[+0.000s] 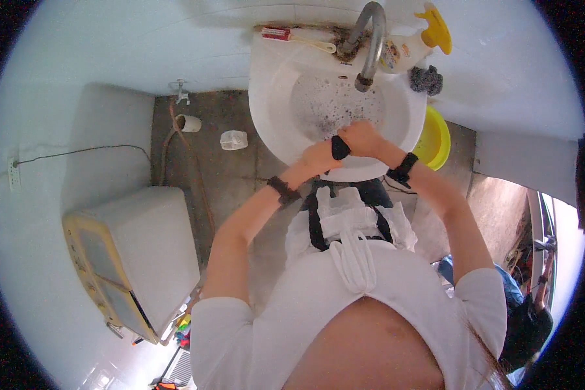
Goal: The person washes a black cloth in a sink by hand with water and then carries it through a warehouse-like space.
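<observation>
Over the near rim of a white washbasin (271, 123), my two hands meet. Between them is a small black cloth-like thing (340, 148), its exact kind not clear. My left hand (320, 158) closes around one side of it, and a dark bit shows below those fingers. My right hand (363, 138) is closed at its other side, knuckles over the soapy water (335, 97) in the bowl. A curved metal faucet (374, 45) rises at the far rim. Each wrist wears a black band.
On the basin's far ledge lies a brush (299, 38) beside a spray bottle with a yellow nozzle (435, 31). A grey scouring pad (426, 80) sits at its right rim, above a yellow basin (433, 138). At left stand a white washing machine (143, 253), a hose (190, 156) and a plastic container (234, 140).
</observation>
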`<control>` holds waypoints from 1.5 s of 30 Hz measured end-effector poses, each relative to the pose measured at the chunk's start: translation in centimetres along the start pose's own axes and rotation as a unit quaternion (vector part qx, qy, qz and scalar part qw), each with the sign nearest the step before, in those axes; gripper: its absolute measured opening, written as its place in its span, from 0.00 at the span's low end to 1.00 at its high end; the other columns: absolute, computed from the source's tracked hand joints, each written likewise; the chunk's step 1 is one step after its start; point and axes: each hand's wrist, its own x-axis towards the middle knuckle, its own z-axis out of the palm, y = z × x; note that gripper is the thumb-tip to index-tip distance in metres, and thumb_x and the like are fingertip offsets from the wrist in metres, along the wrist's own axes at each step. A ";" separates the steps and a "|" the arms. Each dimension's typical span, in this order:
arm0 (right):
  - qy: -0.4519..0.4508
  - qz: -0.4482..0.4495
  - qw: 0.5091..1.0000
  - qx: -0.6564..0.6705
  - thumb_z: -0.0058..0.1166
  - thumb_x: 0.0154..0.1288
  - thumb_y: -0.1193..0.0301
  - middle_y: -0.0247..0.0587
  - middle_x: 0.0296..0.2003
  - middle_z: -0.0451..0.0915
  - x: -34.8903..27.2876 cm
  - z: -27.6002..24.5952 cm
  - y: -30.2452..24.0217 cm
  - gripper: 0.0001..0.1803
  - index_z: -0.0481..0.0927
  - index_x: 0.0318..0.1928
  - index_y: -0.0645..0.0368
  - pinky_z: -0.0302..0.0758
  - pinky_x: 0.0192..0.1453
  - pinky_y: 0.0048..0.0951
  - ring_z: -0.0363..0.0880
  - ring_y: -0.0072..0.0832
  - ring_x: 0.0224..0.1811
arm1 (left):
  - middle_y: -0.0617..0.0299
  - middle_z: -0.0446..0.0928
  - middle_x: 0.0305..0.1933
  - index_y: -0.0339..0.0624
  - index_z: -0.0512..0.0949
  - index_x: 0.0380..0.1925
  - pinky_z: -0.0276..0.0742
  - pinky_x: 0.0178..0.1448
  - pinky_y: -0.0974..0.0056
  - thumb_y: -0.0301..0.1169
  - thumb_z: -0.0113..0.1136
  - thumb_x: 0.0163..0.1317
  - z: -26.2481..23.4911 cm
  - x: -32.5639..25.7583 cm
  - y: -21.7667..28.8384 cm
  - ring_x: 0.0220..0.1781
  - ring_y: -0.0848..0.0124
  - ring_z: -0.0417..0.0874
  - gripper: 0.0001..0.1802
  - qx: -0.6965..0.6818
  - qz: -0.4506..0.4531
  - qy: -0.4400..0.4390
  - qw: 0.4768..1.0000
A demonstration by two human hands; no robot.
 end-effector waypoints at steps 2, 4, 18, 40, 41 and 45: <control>-0.005 0.019 0.999 0.045 0.55 0.34 0.68 0.39 0.24 0.71 0.2 1.3 0.1 0.15 0.70 0.28 0.56 0.70 0.29 0.36 0.72 0.38 0.30 | 0.51 0.74 0.23 0.36 0.70 0.29 0.72 0.30 0.64 0.39 0.58 0.36 -0.1 -0.4 0.4 0.23 0.62 0.76 0.21 0.040 -0.057 -0.016 0.997; 0.001 0.017 0.997 0.073 0.55 0.35 0.67 0.40 0.27 0.72 1.0 0.8 -0.2 0.17 0.70 0.31 0.56 0.70 0.32 0.36 0.72 0.38 0.33 | 0.52 0.74 0.27 0.37 0.68 0.34 0.71 0.32 0.60 0.40 0.58 0.38 -0.1 -0.8 -0.3 0.28 0.58 0.76 0.23 0.104 -0.057 0.074 0.990; 0.124 0.030 0.992 -0.003 0.47 0.49 0.61 0.39 0.39 0.72 3.9 6.2 3.9 0.21 0.69 0.44 0.56 0.52 0.57 0.44 0.64 0.37 0.48 | 0.58 0.71 0.34 0.43 0.68 0.37 0.58 0.50 0.58 0.33 0.61 0.35 -3.2 -0.2 -5.9 0.40 0.61 0.71 0.24 0.207 -0.007 0.552 0.808; 0.063 0.200 0.978 0.001 0.46 0.46 0.65 0.47 0.32 0.73 4.2 5.8 2.3 0.15 0.73 0.33 0.61 0.57 0.53 0.40 0.65 0.41 0.44 | 0.62 0.69 0.34 0.44 0.68 0.35 0.52 0.54 0.56 0.32 0.56 0.40 -2.8 -1.0 -4.9 0.41 0.65 0.68 0.18 0.242 -0.001 0.548 0.801; 0.070 0.208 0.976 0.007 0.46 0.46 0.65 0.47 0.33 0.72 4.5 6.2 2.7 0.15 0.73 0.34 0.61 0.57 0.53 0.39 0.64 0.41 0.45 | 0.63 0.69 0.33 0.44 0.68 0.35 0.52 0.54 0.56 0.32 0.56 0.40 -2.8 -1.0 -4.9 0.41 0.65 0.68 0.18 0.234 0.002 0.547 0.804; -0.051 0.235 0.968 0.077 0.47 0.45 0.63 0.47 0.35 0.72 6.1 4.8 2.9 0.17 0.72 0.36 0.61 0.57 0.53 0.40 0.62 0.41 0.47 | 0.63 0.69 0.32 0.45 0.69 0.34 0.52 0.54 0.56 0.33 0.56 0.40 -2.9 -1.1 -5.1 0.41 0.65 0.68 0.17 0.227 0.010 0.557 0.799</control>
